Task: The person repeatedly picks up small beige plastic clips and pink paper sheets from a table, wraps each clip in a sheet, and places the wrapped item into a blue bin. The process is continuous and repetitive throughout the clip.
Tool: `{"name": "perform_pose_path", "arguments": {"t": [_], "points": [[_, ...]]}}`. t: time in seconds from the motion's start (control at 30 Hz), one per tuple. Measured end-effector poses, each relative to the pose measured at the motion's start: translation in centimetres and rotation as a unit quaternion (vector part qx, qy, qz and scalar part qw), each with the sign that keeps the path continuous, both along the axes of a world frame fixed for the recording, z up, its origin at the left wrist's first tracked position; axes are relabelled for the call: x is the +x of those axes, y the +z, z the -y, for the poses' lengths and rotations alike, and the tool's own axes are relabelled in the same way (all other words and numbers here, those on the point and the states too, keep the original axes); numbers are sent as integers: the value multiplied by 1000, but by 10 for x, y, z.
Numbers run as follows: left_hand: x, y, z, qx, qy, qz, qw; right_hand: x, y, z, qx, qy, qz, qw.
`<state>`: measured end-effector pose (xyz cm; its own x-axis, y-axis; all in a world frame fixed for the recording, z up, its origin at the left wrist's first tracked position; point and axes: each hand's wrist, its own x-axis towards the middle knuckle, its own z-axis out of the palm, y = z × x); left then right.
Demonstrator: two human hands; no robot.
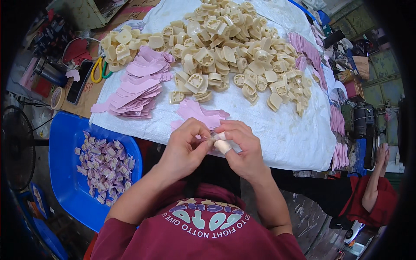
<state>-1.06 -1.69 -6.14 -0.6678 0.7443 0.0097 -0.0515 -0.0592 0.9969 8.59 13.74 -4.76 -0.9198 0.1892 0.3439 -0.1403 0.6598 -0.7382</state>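
Observation:
My left hand (190, 141) and my right hand (242, 147) meet over the near edge of the table, fingertips pinched together. Whatever small thing they grip is mostly hidden by the fingers. Pale wraps cover the tips of my right thumb and a finger. Just beyond my hands lie a few loose pink cut pieces (200, 113) of thin sheet material. Farther left is a fanned stack of similar pink pieces (138, 86). A big heap of cream plastic pieces shaped like shoe heels (229, 54) spreads over the white cloth (299, 143).
At lower left, a blue tub (65, 173) holds many pink-covered pieces (106, 167). Yellow-handled scissors (97, 69), a phone (79, 84), a tape roll (57, 98) and a steel flask (50, 71) lie at left. A fan (17, 147) stands beyond the tub. Another person (370, 195) is at right.

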Motion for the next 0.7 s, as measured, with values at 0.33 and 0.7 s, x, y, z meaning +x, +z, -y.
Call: {"name": "perform_pose_path", "arguments": {"t": [0.33, 0.7], "points": [[-11, 11, -4, -69, -16, -110, 991, 4, -3, 9, -213, -63, 23, 975], [1, 24, -5, 166, -16, 434, 885, -9, 7, 33, -295, -79, -74, 949]]}}
